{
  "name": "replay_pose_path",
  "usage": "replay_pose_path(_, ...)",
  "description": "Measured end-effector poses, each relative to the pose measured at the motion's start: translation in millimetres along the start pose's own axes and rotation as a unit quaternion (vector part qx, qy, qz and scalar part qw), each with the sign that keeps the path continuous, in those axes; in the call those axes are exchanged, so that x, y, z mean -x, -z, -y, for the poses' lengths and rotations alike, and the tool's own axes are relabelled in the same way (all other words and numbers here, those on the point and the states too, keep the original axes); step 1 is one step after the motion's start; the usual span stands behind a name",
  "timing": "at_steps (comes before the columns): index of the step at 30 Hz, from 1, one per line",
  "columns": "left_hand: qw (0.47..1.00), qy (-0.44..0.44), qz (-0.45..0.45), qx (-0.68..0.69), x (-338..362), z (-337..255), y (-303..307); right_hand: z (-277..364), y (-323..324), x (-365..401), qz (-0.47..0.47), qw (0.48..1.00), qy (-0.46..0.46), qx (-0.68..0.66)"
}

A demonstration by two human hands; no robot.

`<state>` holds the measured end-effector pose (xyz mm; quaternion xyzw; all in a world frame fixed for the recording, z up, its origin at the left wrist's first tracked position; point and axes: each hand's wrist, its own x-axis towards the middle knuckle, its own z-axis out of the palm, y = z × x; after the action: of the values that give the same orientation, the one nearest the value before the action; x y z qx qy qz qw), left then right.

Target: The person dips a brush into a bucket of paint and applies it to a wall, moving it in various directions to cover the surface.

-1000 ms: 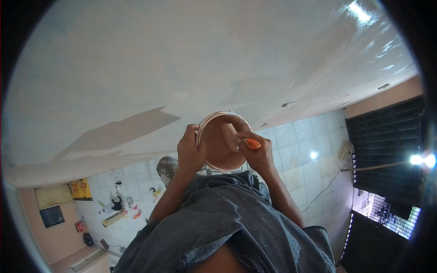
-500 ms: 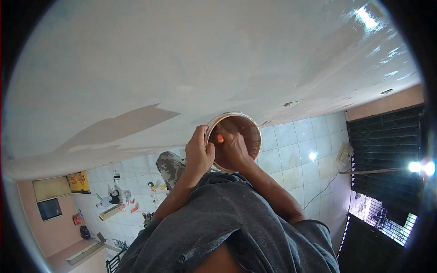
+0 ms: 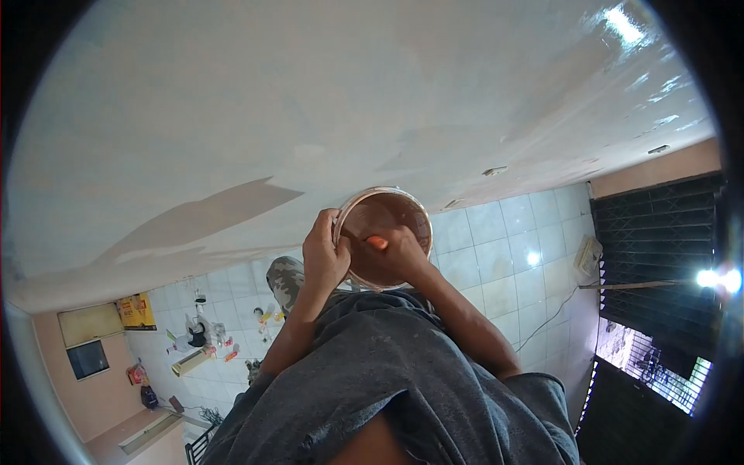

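Now right hand (image 3: 399,260), with orange scraper (image 3: 377,242), deeper in bucket (image 3: 408,219).

The right hand (image 3: 404,257) covered most of the orange-handled tool (image 3: 377,242) inside the bucket (image 3: 391,211), so its working end could not be made out. The left hand (image 3: 324,252) hid the bucket's left rim. The scattered items (image 3: 203,345) on the tiled floor (image 3: 496,263) were too small to identify

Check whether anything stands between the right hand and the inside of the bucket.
Nothing visible does. The right hand is inside the bucket, holding an orange-handled tool. The left hand grips the bucket's rim on the left side, apart from the right hand.
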<state>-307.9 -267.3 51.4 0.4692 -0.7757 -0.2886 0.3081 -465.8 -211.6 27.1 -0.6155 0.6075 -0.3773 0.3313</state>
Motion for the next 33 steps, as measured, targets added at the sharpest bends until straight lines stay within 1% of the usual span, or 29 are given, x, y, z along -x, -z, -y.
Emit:
replay_pose_path(1, 0.999, -0.036, -0.029, -0.014, 1.6, 2.4, -1.0, 0.0, 6.6, 4.5, -0.024, 0.999, -0.032, 0.002)
replay_pose_path(2, 0.999, -0.036, -0.033, -0.015, 2.9, -3.1, 1.1, 0.7, 15.8, 11.5, -0.022, 0.999, -0.028, 0.002)
replay_pose_path(4, 0.998, 0.036, -0.018, 0.037, 6.0, -17.6, 9.1, 4.6, 38.9, 29.0, -0.083, 0.977, -0.122, -0.153)
replay_pose_path(5, 0.998, 0.034, -0.021, 0.037, 7.5, -20.2, 11.0, 6.5, 48.8, 36.2, -0.082, 0.978, -0.119, -0.153)
replay_pose_path(6, 0.997, 0.067, -0.021, 0.033, 8.2, -22.9, 11.9, 7.8, 59.6, 42.9, -0.116, 0.943, -0.169, -0.262)
replay_pose_path(7, 0.994, 0.099, -0.02, 0.031, 2.7, -21.0, 11.8, 5.5, 67.4, 42.7, -0.148, 0.893, -0.216, -0.365)
replay_pose_path(8, 0.995, 0.094, -0.021, 0.035, 1.7, -20.6, 11.4, 2.4, 72.9, 48.0, -0.152, 0.895, -0.212, -0.363)
replay_pose_path(10, 0.994, 0.094, -0.034, 0.046, -2.3, -16.1, 11.8, -4.9, 78.7, 56.5, -0.19, 0.816, -0.217, -0.501)
replay_pose_path(11, 0.995, 0.085, -0.034, 0.05, -2.9, -12.4, 11.0, -10.4, 79.3, 61.5, -0.196, 0.817, -0.21, -0.499)
replay_pose_path(13, 0.993, 0.103, -0.021, 0.055, -4.4, -5.6, 8.3, -24.5, 75.0, 69.0, -0.21, 0.748, -0.199, -0.597)
replay_pose_path(18, 0.992, 0.117, -0.025, 0.028, -6.3, -10.3, 5.5, -37.2, 61.4, 76.8, -0.229, 0.69, -0.14, -0.672)
replay_pose_path(19, 0.994, 0.105, -0.024, 0.03, -6.4, -10.3, 6.4, -35.6, 60.1, 76.9, -0.236, 0.691, -0.129, -0.671)
replay_pose_path(21, 0.996, 0.082, -0.026, 0.027, -7.8, -11.4, 6.0, -33.1, 60.4, 75.2, -0.27, 0.666, -0.109, -0.687)
replay_pose_path(23, 0.997, 0.066, -0.028, 0.031, -9.3, -12.2, 5.9, -24.0, 65.7, 69.0, -0.292, 0.672, -0.083, -0.675)
replay_pose_path(25, 0.997, 0.06, -0.037, 0.032, -10.0, -12.4, 9.0, -11.3, 74.9, 57.9, -0.35, 0.654, -0.033, -0.67)
replay_pose_path(26, 0.997, 0.071, -0.026, 0.023, -9.9, -11.1, 10.4, -7.9, 79.9, 52.9, -0.356, 0.653, -0.026, -0.668)
replay_pose_path(28, 0.998, 0.054, -0.021, 0.026, -9.3, -6.8, 11.8, -3.6, 90.8, 42.1, -0.41, 0.646, 0.013, -0.643)
replay_pose_path(29, 0.998, 0.046, -0.017, 0.026, -7.8, -3.1, 12.3, -2.6, 94.4, 36.4, -0.417, 0.644, 0.017, -0.641)
replay_pose_path(30, 0.998, 0.056, -0.019, 0.033, -6.8, 4.7, 9.5, -1.8, 97.9, 30.5, -0.452, 0.643, 0.017, -0.618)
replay_pose_path(32, 0.998, 0.047, -0.018, 0.039, -4.5, 7.4, 10.5, -1.4, 101.7, 21.0, -0.51, 0.637, 0.012, -0.578)
replay_pose_path(33, 0.998, 0.046, -0.024, 0.043, -3.4, 7.7, 11.2, -2.9, 102.4, 16.9, -0.515, 0.635, 0.014, -0.576)
